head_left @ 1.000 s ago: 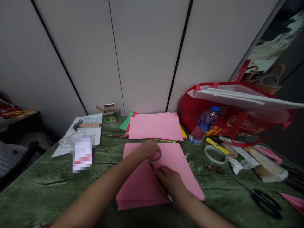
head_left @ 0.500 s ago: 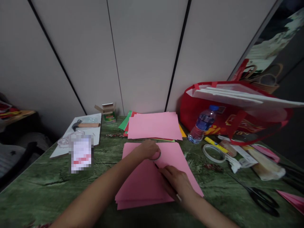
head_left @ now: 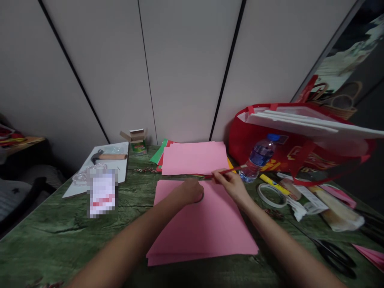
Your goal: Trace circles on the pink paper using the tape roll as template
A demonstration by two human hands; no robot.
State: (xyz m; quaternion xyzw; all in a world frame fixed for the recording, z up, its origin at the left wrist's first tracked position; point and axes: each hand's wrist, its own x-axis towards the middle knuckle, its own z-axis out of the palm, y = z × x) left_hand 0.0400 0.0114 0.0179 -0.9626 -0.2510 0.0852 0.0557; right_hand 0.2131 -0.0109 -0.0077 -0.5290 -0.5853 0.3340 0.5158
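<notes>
A stack of pink paper (head_left: 207,232) lies in front of me. On its upper part my left hand (head_left: 192,191) is closed over a small round object (head_left: 200,197), of which only a dark curved edge shows; its kind I cannot make out. My right hand (head_left: 229,182) pinches a thin dark red pencil (head_left: 232,170) above the far right corner of the stack. The pencil slants up to the right, toward the water bottle (head_left: 260,158). Behind both hands, a second pile of pink sheets (head_left: 195,158) rests on red, green and yellow paper.
To the right are a red bag (head_left: 246,132) holding white boards, a yellow glue stick (head_left: 274,184), a tape roll (head_left: 271,196) and black scissors (head_left: 336,256). On the left, a hammer (head_left: 111,157) lies on a white board (head_left: 121,172), near a small open box (head_left: 138,144).
My right hand has moved up and away from the middle of the pink stack, swinging the pencil round to point rightward. My left hand stays on the round object, now covering more of it.
</notes>
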